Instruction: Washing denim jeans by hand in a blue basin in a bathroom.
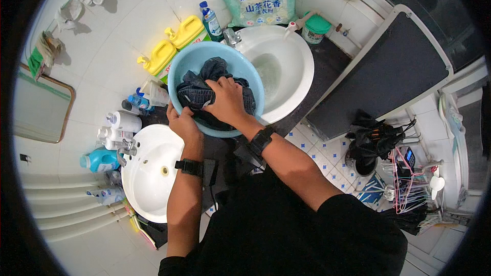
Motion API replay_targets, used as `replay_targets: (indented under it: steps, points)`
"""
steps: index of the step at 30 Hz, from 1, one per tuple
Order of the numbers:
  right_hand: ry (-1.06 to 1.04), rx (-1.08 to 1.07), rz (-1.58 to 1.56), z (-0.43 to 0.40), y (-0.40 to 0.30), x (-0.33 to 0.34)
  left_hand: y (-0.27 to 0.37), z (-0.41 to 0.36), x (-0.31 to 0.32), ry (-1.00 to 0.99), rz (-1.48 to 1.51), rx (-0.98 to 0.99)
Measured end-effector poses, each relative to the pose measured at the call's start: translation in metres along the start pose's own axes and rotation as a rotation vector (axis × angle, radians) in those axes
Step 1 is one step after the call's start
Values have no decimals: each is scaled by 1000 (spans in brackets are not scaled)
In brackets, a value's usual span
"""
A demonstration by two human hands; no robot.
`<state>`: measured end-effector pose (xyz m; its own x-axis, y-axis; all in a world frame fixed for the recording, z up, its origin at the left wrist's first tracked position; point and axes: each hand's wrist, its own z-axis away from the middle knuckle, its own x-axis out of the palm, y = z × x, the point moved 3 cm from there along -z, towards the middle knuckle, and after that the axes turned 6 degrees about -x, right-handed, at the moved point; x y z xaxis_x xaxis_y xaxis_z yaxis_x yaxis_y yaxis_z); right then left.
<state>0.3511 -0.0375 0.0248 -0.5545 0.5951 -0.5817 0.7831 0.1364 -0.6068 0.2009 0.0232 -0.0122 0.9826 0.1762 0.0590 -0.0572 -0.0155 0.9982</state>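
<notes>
A light-blue plastic basin (234, 55) rests partly over the right-hand washbasin (303, 80) and the dark counter. Bunched inside it lies dark, wet-looking cloth (195, 94) with a fine pattern, probably a garment. My left hand (184, 122) grips the basin's near-left rim, thumb on the inside and fingers outside. Over the cloth, my right hand (226, 99) presses down with bent fingers; a small pale tag or edge shows beside its thumb. Whether the right fingers pinch the fabric is hidden. Cloudy water (268, 74) stands in the right-hand washbasin.
Left is a second white washbasin (153, 172) with a metal tap (127, 149). Yellow pump jugs (159, 57), a blue-capped bottle (211, 21) and a laundry powder bag (264, 0) line the wall. A dark panel (383, 73) leans at right, near a clothes-hanger bundle (410, 184).
</notes>
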Motion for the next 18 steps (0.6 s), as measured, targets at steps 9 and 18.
replay_targets:
  steps: [9, 18]
  points:
    - [-676, 143, 2, 4, 50, 29, -40, 6, -17, 47, 89, -449]
    - [94, 34, 196, 32, 105, -59, -72, -2, -52, -120, 47, -475]
